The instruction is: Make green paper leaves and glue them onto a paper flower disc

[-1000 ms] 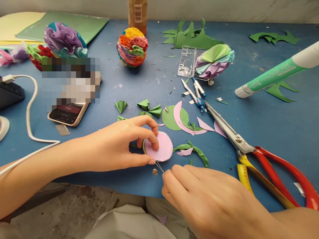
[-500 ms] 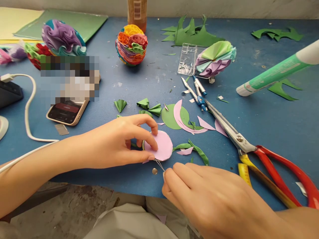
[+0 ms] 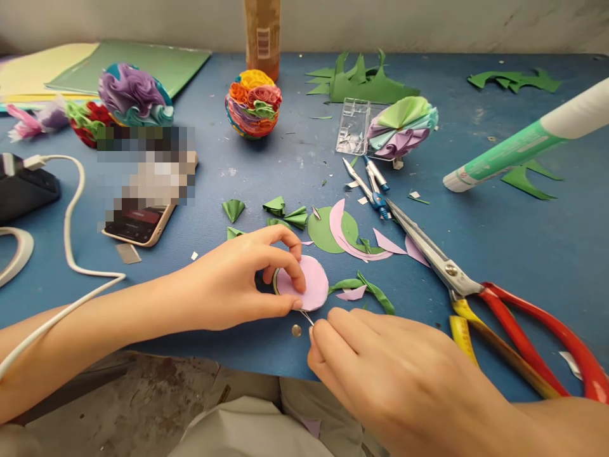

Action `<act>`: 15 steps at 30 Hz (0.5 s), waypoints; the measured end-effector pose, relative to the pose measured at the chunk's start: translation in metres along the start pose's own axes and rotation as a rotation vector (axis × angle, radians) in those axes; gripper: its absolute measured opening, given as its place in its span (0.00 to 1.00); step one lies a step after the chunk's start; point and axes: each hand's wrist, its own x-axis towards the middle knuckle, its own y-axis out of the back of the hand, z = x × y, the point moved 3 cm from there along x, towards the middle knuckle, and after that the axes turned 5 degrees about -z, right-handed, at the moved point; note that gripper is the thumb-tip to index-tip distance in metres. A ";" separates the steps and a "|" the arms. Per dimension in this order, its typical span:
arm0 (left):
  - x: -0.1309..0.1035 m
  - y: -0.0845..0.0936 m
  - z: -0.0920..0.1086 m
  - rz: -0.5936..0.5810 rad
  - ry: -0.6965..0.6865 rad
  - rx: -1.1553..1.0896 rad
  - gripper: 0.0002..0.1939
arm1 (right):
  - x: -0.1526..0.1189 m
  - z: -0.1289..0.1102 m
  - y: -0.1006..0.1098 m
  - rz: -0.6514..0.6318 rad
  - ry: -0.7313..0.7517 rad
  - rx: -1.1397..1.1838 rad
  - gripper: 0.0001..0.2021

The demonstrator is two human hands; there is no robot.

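A pink paper disc [image 3: 311,285] with a layered edge lies on the blue table near its front edge. My left hand [image 3: 252,276] grips the disc at its left side, thumb at the lower rim and curled fingers on top. Thin pale thread [image 3: 307,316] runs from the disc's lower rim to my right hand [image 3: 380,362], whose fingers are pinched on its end. A small round metal piece [image 3: 296,331] lies just below the disc. To the right of the disc are a curled green paper strip [image 3: 375,293] and a pink scrap [image 3: 352,294].
Large scissors [image 3: 451,271] with red and yellow handles lie at right, beside a compass [image 3: 378,200]. A green glue tube [image 3: 507,155] stands out behind them. Paper rosette balls [image 3: 254,105], a phone [image 3: 136,219], a bottle [image 3: 263,38] and a white cable [image 3: 71,222] are around.
The view has tilted up slightly, so the table items appear lower. Both hands keep nearly the same hold on disc and thread.
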 end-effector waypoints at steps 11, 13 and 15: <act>0.003 -0.003 0.002 0.025 0.096 -0.028 0.05 | -0.001 -0.002 -0.003 0.035 0.133 -0.033 0.12; 0.002 -0.002 0.003 0.031 0.099 -0.033 0.06 | -0.002 -0.004 -0.002 0.036 0.154 -0.064 0.12; 0.001 -0.002 0.003 0.036 0.095 -0.037 0.06 | -0.002 -0.006 -0.001 0.035 0.161 -0.095 0.12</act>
